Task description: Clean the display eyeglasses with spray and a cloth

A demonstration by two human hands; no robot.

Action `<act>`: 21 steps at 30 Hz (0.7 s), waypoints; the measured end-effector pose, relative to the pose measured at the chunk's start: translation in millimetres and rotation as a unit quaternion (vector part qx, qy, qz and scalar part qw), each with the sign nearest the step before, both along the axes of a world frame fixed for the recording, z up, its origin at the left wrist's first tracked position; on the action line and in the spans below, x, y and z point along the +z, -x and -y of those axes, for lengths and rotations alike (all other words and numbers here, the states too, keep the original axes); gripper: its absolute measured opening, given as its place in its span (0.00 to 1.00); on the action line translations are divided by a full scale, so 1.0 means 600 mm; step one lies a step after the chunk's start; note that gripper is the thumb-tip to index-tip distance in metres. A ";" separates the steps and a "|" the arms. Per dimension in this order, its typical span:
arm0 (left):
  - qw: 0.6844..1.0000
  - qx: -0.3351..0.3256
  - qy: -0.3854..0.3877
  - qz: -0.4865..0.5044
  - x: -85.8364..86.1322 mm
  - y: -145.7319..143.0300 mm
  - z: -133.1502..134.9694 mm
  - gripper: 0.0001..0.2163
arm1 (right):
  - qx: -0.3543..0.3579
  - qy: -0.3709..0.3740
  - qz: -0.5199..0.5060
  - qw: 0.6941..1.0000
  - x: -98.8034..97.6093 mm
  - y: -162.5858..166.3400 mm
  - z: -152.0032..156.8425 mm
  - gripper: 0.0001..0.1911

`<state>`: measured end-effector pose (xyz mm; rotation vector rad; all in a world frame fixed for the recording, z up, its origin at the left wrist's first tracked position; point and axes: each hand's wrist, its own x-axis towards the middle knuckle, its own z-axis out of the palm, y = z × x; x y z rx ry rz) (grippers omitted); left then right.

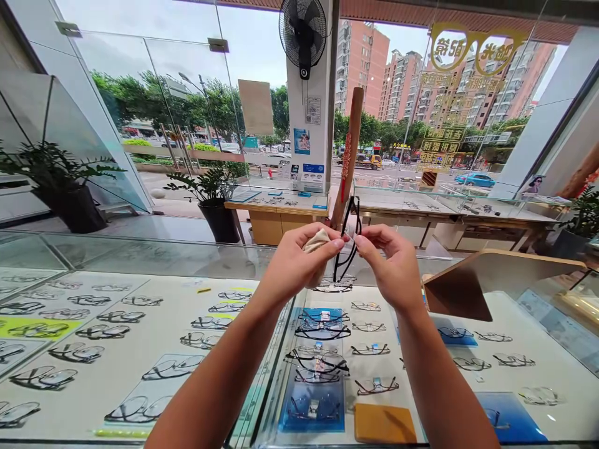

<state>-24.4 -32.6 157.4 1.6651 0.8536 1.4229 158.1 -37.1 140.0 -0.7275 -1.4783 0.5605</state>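
Both my hands are raised above a glass display counter [154,259]. My left hand [299,262] is closed, pinching a small beige cloth [317,239] against a pair of black-framed glasses [349,243]. My right hand [390,265] is closed too, gripping the same glasses from the right side. The glasses hang on edge between the two hands, the frame pointing up and down. Several pairs of glasses [318,358] lie in rows under the glass below my arms.
A tilted countertop mirror [468,284] stands at the right. A brown pad [384,424] lies near the front edge. Potted plants [215,193], a wooden desk [276,218] and a wall fan [303,31] stand beyond, before large windows.
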 end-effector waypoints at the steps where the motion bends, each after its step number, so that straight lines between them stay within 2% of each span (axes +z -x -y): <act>1: 1.000 0.000 0.001 -0.005 0.000 0.000 -0.001 0.13 | -0.001 0.001 0.000 1.000 0.000 0.000 0.000 0.09; 8: 1.000 -0.006 -0.002 -0.008 -0.005 0.001 -0.012 0.14 | -0.008 0.006 0.005 1.000 0.001 -0.002 -0.001 0.10; 17: 0.998 0.036 -0.010 0.058 -0.011 0.001 -0.025 0.14 | -0.066 0.021 0.022 0.997 0.007 -0.013 -0.002 0.08; 21: 0.992 0.043 -0.004 0.121 -0.011 0.009 -0.039 0.15 | -0.059 0.039 -0.010 0.997 0.006 -0.022 -0.012 0.08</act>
